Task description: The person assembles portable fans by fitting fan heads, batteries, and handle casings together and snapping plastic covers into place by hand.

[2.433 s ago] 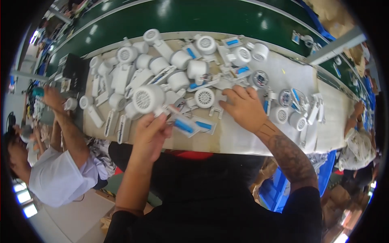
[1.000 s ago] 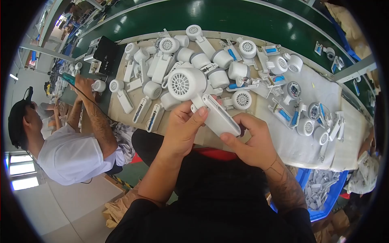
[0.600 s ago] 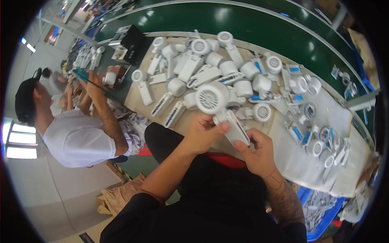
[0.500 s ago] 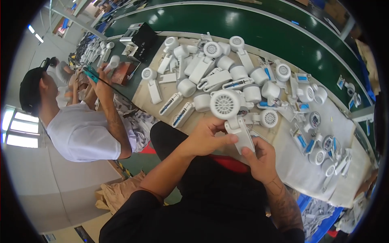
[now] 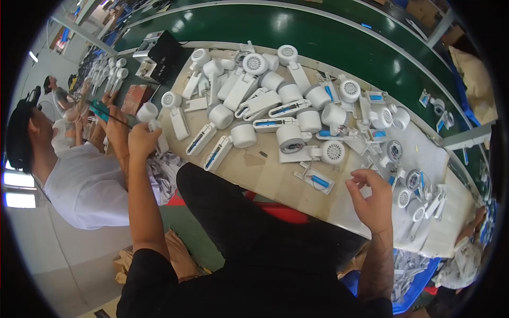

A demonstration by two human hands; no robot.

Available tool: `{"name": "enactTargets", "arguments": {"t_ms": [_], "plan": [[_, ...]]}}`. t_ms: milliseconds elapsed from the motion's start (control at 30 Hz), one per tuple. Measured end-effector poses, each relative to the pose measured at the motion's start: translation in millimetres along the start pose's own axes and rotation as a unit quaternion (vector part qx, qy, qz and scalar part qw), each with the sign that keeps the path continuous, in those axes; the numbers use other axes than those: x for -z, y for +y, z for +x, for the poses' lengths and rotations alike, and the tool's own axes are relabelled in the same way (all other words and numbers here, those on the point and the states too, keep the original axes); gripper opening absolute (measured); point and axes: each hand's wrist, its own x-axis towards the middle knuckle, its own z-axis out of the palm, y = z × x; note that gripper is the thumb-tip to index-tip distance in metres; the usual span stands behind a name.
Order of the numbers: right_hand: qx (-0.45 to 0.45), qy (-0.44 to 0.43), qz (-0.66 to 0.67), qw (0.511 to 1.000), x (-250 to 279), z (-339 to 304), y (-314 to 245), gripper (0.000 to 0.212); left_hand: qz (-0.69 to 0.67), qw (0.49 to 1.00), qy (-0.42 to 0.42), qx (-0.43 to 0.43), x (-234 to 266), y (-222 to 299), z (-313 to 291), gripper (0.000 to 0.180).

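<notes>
Now your left hand (image 5: pixel 143 141) pinches a white fan (image 5: pixel 147 112), which slipping fingers could drop; your right hand (image 5: pixel 373 200), half-open, holds nothing.

A beige-covered worktable (image 5: pixel 249 172) spans between the left hand (image 5: pixel 142 140) and right hand (image 5: pixel 372 199); beyond runs a glossy green conveyor belt (image 5: pixel 281 22). Leftward of the left hand are bright window panes (image 5: pixel 20 200) and a pale wall (image 5: pixel 50 259); right of the right hand, a pale metal beam (image 5: pixel 466 138).
</notes>
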Motion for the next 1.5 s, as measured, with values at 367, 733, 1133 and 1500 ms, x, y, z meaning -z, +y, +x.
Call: {"name": "enactTargets", "arguments": {"t_ms": [367, 733, 1133, 1500], "plan": [[0.013, -0.002, -0.035, 0.999, -16, 17, -18, 0.019, -0.207, 0.957, 0.200, -0.023, -28, 59, -1, 0.025], [0.069, -0.027, -0.068, 0.995, -25, -1, -26, 0.019, -0.069, 0.989, -0.128, 0.013, -77, 147, 91, 0.077], [0.070, -0.023, -0.067, 0.995, -18, -4, -13, 0.016, -0.392, 0.901, -0.146, 0.114, -78, 122, 83, 0.053], [0.099, 0.020, 0.048, 0.994, -16, 41, -62, 0.018, -0.568, 0.809, -0.135, -0.065, -1, 156, 17, 0.032]]}}
